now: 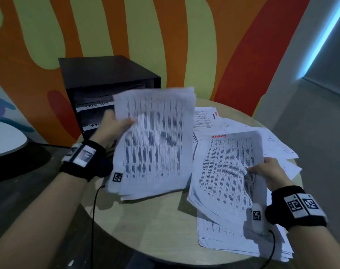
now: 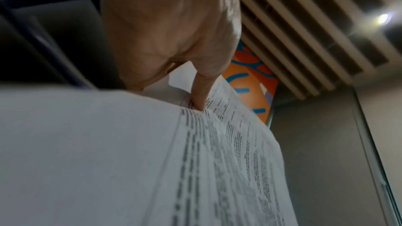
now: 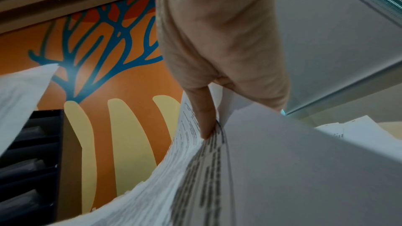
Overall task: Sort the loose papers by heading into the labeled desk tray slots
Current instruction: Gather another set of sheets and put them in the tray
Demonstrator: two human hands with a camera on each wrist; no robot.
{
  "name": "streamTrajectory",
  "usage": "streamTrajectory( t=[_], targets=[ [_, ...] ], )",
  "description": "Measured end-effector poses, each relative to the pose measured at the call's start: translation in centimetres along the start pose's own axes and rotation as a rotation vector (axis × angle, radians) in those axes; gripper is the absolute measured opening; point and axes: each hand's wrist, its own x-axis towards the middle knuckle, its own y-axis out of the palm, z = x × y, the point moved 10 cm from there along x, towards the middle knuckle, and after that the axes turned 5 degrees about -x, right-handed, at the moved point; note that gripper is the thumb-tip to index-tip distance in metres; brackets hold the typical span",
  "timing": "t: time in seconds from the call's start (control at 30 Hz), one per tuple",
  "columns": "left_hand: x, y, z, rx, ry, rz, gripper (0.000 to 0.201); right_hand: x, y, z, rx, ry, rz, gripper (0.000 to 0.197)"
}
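A thick sheaf of printed sheets (image 1: 155, 140) is gripped at its left edge by the left hand (image 1: 111, 127), thumb on the printed face and fingers hidden behind; in the left wrist view one finger (image 2: 201, 90) is seen pressed between the pages. The sheaf is held raised and tilted in front of the desk tray (image 1: 99, 88), covering part of its slots. A second, thinner bundle (image 1: 227, 171) is pinched at its right edge by the right hand (image 1: 270, 173), its top marked with a red handwritten heading that is too blurred to read. This bundle is held to the right of the desk tray, low over the loose papers (image 1: 243, 243) spread on the round table (image 1: 146, 226). More sheets (image 1: 206, 118) lie just right of the tray. White label strips (image 1: 93, 105) are fixed on the tray's slot fronts, their writing unreadable. The tray itself stands at the table's far left edge, against a painted wall (image 1: 165, 45).
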Motion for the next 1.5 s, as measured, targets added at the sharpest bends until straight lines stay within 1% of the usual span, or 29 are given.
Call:
streamTrajectory(
  t=[0.07,0.1,0.2,0.27,0.3,0.37,0.43,0.5,0.53,0.6,0.63,0.67,0.7,0.77,0.8,0.83,0.9,0.97,1.03,1.1,1.17,1.23,1.3,1.33,1.37,1.4,1.43,1.47,1.5],
  targets=[
    [0.7,-1.4,-1.3,-0.056,0.016,-0.060,0.055,-0.1,0.0,0.3,0.014,-0.003,-0.001,0.017],
    [0.8,-1.6,-1.8,-0.093,0.032,-0.077,0.059,-0.3,0.1,0.5,0.017,-0.012,-0.001,0.016],
    [1.0,-0.5,-3.3,-0.157,0.099,-0.080,0.042,-0.8,0.8,2.0,0.031,-0.065,0.037,0.012],
    [0.9,0.9,-3.5,-0.198,0.103,-0.036,0.034,-1.5,1.4,3.4,0.050,-0.100,0.065,0.007],
    [0.7,1.8,-3.4,-0.200,0.098,-0.009,0.032,-1.8,1.9,4.1,0.062,-0.117,0.086,0.009],
    [0.6,3.7,-2.3,-0.120,0.071,0.012,0.029,-2.6,3.2,5.6,0.111,-0.148,0.162,0.013],
    [0.5,6.0,-0.7,-0.040,0.030,0.035,0.026,-3.7,4.5,7.0,0.218,-0.166,0.245,0.021],
    [0.4,8.0,1.0,0.004,-0.029,0.051,0.014,-4.1,5.8,7.9,0.345,-0.154,0.288,0.030],
    [0.4,8.7,1.8,0.006,-0.055,0.059,0.009,-4.4,6.4,8.2,0.386,-0.136,0.301,0.043],
    [0.3,9.7,2.9,-0.013,-0.095,0.063,0.008,-4.8,7.4,8.7,0.415,-0.130,0.328,0.079],
    [0.4,9.8,3.2,-0.035,-0.106,0.048,0.012,-5.0,8.0,9.2,0.399,-0.162,0.361,0.088],
    [0.4,9.9,3.3,-0.067,-0.109,0.034,0.019,-5.5,8.4,9.8,0.358,-0.207,0.370,0.085],
    [0.3,10.0,3.1,-0.095,-0.107,0.031,0.026,-5.6,8.7,10.1,0.304,-0.251,0.361,0.069],
    [0.0,10.8,1.8,-0.131,-0.069,0.087,0.038,-5.5,8.6,10.7,0.177,-0.329,0.292,0.032],
    [-0.4,11.2,0.6,-0.156,-0.039,0.126,0.040,-5.7,8.1,11.3,0.157,-0.362,0.240,0.021],
    [-0.7,11.3,-0.8,-0.178,0.002,0.148,0.038,-5.9,7.4,12.1,0.161,-0.396,0.187,0.013],
    [-1.4,10.8,-4.5,-0.212,0.140,0.149,0.026,-6.9,5.8,14.5,0.217,-0.488,0.099,0.011],
    [-2.2,10.0,-8.5,-0.274,0.315,0.151,0.025,-8.8,4.1,17.5,0.305,-0.627,0.037,0.006],
    [-2.9,9.4,-11.4,-0.332,0.443,0.177,0.032,-10.8,3.0,19.8,0.364,-0.761,0.002,0.018],
    [-3.0,9.1,-11.9,-0.367,0.466,0.194,0.036,-11.6,2.8,20.6,0.400,-0.809,0.001,0.024],
    [-2.7,9.1,-10.5,-0.356,0.403,0.215,0.042,-11.4,3.4,19.9,0.408,-0.780,0.040,0.024],
    [-2.6,9.7,-7.8,-0.285,0.320,0.281,0.043,-10.3,5.2,18.3,0.356,-0.704,0.121,0.023],
    [-2.6,10.2,-4.9,-0.185,0.243,0.293,0.030,-9.1,7.0,16.5,0.272,-0.621,0.190,0.021],
    [-2.4,10.1,-3.6,-0.149,0.212,0.257,0.024,-8.7,7.5,15.9,0.266,-0.581,0.212,0.022],
    [-2.2,9.9,-2.9,-0.113,0.200,0.208,0.019,-8.2,7.5,15.6,0.288,-0.546,0.213,0.029],
    [-2.0,9.6,-2.8,-0.079,0.223,0.167,0.015,-7.9,7.0,15.7,0.330,-0.538,0.187,0.042],
    [-2.0,9.5,-3.5,-0.042,0.275,0.145,0.013,-7.7,5.7,16.2,0.331,-0.561,0.104,0.056],
    [-2.0,9.5,-4.4,-0.002,0.337,0.133,0.014,-7.9,3.9,17.1,0.278,-0.625,-0.029,0.070],
    [-2.2,9.7,-5.6,0.061,0.403,0.137,0.012,-8.7,2.1,18.4,0.172,-0.716,-0.167,0.082]
  ],
)
